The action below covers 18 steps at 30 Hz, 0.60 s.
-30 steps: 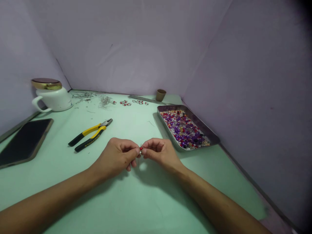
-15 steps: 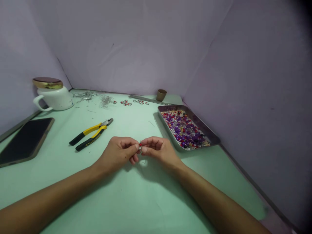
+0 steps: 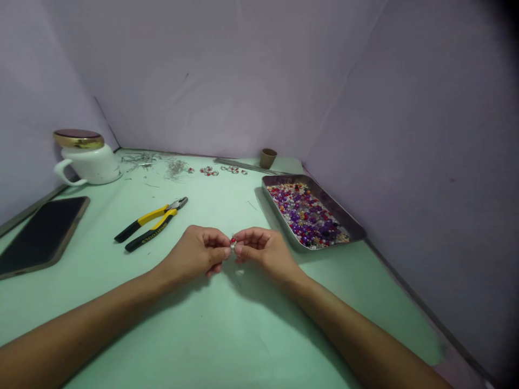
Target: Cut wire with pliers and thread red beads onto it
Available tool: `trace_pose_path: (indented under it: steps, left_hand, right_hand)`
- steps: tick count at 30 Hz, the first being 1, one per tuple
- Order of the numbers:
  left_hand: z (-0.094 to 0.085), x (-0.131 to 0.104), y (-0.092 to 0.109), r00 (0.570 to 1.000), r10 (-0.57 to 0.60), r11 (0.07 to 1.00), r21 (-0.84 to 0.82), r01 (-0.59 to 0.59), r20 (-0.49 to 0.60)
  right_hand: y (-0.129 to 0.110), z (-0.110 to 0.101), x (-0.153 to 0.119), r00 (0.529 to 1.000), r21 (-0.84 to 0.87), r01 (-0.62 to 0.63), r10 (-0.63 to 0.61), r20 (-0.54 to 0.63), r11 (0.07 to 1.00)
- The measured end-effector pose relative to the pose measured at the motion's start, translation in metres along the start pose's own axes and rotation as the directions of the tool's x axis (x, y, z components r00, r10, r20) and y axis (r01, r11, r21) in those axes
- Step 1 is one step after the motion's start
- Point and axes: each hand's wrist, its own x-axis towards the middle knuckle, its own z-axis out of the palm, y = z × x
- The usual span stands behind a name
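Between my two hands is a small beaded wire piece (image 3: 233, 241) with a red bead on top and pale beads below it. My left hand (image 3: 205, 250) pinches it from the left with thumb and fingertips. From the other side, my right hand (image 3: 261, 248) grips it between thumb and forefinger. The fingertips of both hands nearly meet and cover part of the piece. Yellow-and-black pliers (image 3: 153, 222) lie to the left of my left hand, jaws pointing away. Right of my right hand is a metal tray (image 3: 362, 232) of mixed purple, red, white and gold beads.
A phone (image 3: 42, 232) lies at the left, before a white mug (image 3: 95, 165) topped by a gold-rimmed lid (image 3: 79, 139). Along the back are wire bits (image 3: 175, 167), finished-looking red bead pieces (image 3: 208, 171), a thin metal strip (image 3: 243, 165) and a brown cup (image 3: 268, 158). Walls enclose the table.
My left thumb and fingers have shifted slightly on the beaded piece, and its pale beads show a little more. The pliers, tray and other things stay put.
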Motion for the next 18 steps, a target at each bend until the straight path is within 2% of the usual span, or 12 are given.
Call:
trace_pose_path:
  steps: [6,10,14,18]
  left_hand:
    - [-0.002,0.004,-0.004,0.998,0.057,0.997,0.046,-0.058,0.032]
    - [-0.002,0.008,-0.006,0.997,0.029,0.999,0.019,-0.031,0.076]
    - [-0.002,0.008,-0.007,0.994,-0.014,0.999,-0.039,0.019,0.111]
    - [-0.001,0.006,-0.008,0.997,0.001,0.999,-0.033,0.001,0.072]
  right_hand:
    - [0.007,0.0,0.002,1.0,-0.083,0.024,-0.024,0.0,0.996]
    - [0.011,-0.002,0.002,0.989,-0.183,0.145,-0.14,0.042,0.972]
    - [0.014,-0.004,0.001,0.957,-0.306,0.289,-0.264,0.122,0.907]
    - [0.017,-0.006,0.002,0.955,-0.364,0.298,-0.28,0.103,0.882]
